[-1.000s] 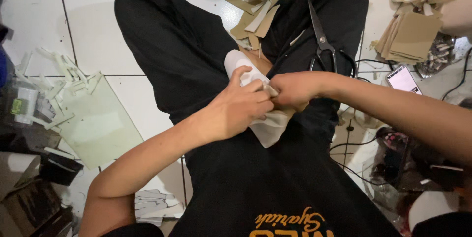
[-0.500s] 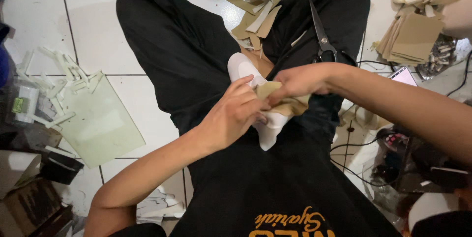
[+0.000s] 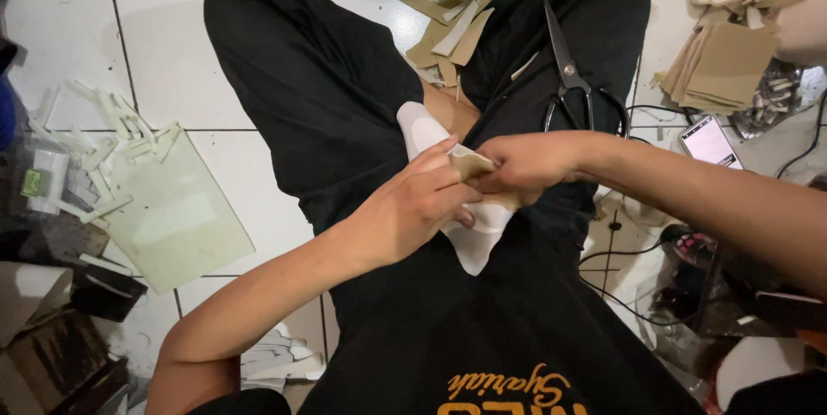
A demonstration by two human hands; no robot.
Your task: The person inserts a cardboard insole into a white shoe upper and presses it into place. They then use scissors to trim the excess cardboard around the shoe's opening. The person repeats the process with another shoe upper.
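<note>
A tan strip [image 3: 472, 161] is being pinched between the left hand [image 3: 413, 208] and right hand [image 3: 525, 165], over a white piece [image 3: 474, 238] lying on the lap; the piece's middle is being hidden by both hands

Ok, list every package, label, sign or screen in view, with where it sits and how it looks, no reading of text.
Phone screen: on the floor at right, beyond the right forearm; a lit, pale rectangle in a dark frame.
Green label: far left, on a small pale packet among the clutter; a small green patch.
Cardboard box: bottom-left corner; brown, partly cut off.
Shirt print: bottom centre, on the black shirt; orange lettering.
</note>
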